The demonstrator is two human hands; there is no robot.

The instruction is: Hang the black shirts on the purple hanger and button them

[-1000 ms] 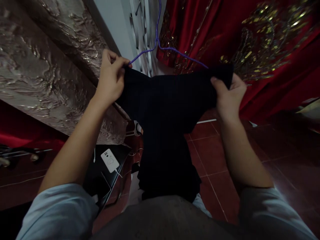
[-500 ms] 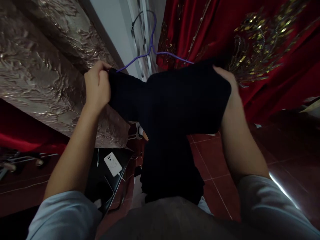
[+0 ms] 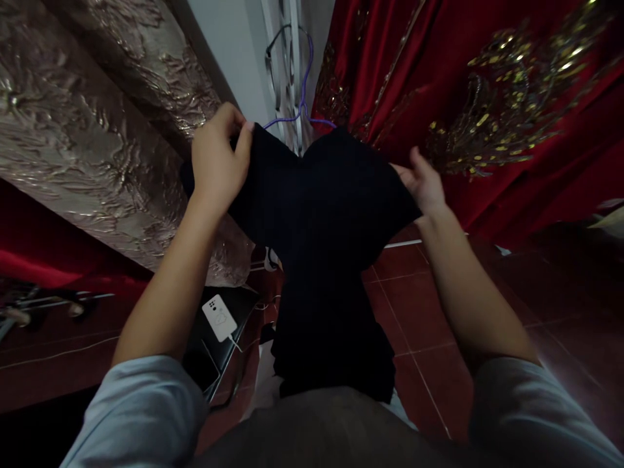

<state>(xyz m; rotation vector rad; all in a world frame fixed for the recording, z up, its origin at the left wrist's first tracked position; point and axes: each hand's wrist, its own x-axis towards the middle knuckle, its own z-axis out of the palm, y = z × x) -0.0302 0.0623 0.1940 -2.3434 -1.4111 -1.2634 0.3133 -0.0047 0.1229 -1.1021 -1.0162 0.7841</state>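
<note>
A dark navy or black top point(image 3: 316, 214) hangs from a purple hanger point(image 3: 303, 114), its neckline dipping below the hook. The hanger's arms run into the shoulders and are mostly covered by cloth. At the left shoulder, my left hand point(image 3: 221, 153) is closed, pinching the fabric between thumb and fingers. My right hand point(image 3: 426, 188) is at the right sleeve edge, thumb raised apart from the cloth. Its fingers are partly hidden by the sleeve and look spread, touching the fabric. Lower down, the garment narrows and falls in front of my body.
Metal rack bars point(image 3: 292, 65) hold the hanger hook. Textured beige fabric point(image 3: 121, 143) hangs at left, red cloth with gold sequins point(image 3: 507, 123) at right. A white phone point(image 3: 219, 318) with a cable lies on a dark surface lower left. Red tiles point(image 3: 414, 312) cover the floor.
Both hands have moved inward, and the garment's shoulders have drawn closer together and now cover more of the hanger. My right hand has lowered, and its thumb has come off the sleeve.
</note>
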